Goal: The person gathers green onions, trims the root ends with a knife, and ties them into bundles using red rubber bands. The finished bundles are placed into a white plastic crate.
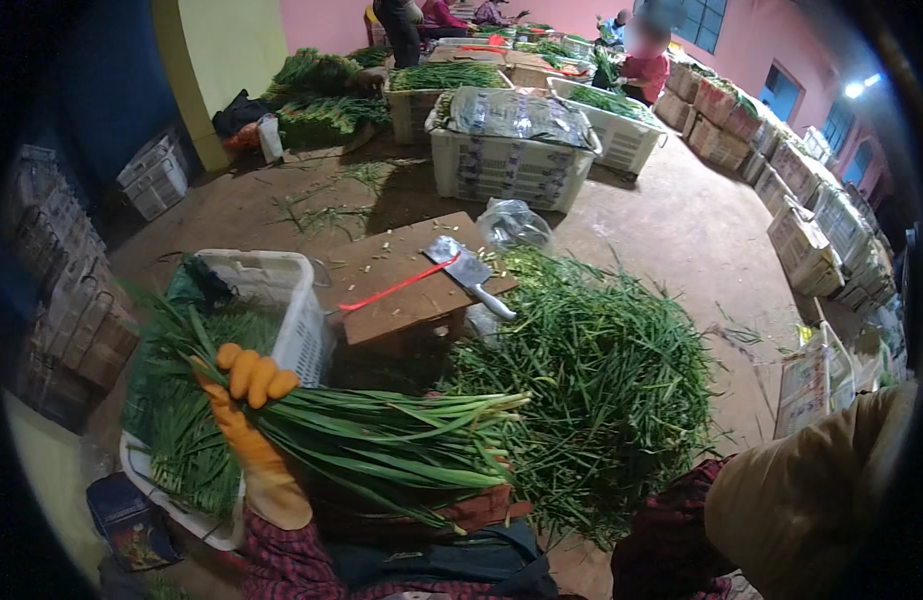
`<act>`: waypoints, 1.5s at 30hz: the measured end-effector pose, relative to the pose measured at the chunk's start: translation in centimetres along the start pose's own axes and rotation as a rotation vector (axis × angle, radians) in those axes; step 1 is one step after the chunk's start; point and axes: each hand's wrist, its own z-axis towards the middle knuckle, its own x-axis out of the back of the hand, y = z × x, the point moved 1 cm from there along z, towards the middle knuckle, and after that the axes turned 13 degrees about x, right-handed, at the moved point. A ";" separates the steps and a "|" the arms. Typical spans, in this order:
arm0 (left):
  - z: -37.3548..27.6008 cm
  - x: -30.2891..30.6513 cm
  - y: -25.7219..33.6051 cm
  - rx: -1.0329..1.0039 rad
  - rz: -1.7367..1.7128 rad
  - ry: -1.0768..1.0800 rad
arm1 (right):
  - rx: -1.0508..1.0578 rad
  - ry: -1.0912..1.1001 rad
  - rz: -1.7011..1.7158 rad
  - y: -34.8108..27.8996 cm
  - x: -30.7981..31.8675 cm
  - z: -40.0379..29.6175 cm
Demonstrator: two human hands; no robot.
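Observation:
My left hand (253, 382), in an orange glove, grips a bunch of long green leafy stalks (401, 435). The bunch lies crosswise over my lap, pale ends to the right and leaf tips to the left. Beneath and beyond that hand is a white plastic crate (300, 322), lined with green material and holding more stalks (195, 472). At right, a plaid sleeve and a tan covering (806, 472) of my right arm show; the right hand itself is out of view. A cleaver (461, 266) and a red strip (398, 283) rest on a low wooden stool (401, 247).
A large heap of loose green leaves (604, 375) covers the floor right of the stool. Clear plastic (514, 223) lies behind it. Further back stand a taped, wrapped crate (514, 165) and several filled crates, with people among them. Stacked boxes (806, 247) line the right wall.

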 end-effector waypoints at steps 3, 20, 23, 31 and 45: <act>-1.6 0.0 0.0 -0.037 -0.054 0.070 | 0.027 0.022 0.029 -0.2 -0.6 -0.2; -2.6 -1.1 1.0 0.002 -0.278 -0.040 | -0.834 -0.053 0.093 -1.1 -0.5 -6.0; -2.0 -0.4 0.4 0.076 -0.299 -0.114 | -1.128 -0.609 0.289 -0.8 0.5 -14.7; -1.9 -1.2 0.7 0.125 -0.197 -0.052 | -1.590 -0.185 0.921 -3.9 -3.8 -19.5; -0.1 -0.2 0.7 0.032 0.061 0.127 | -1.289 0.697 1.287 -4.5 1.8 -21.4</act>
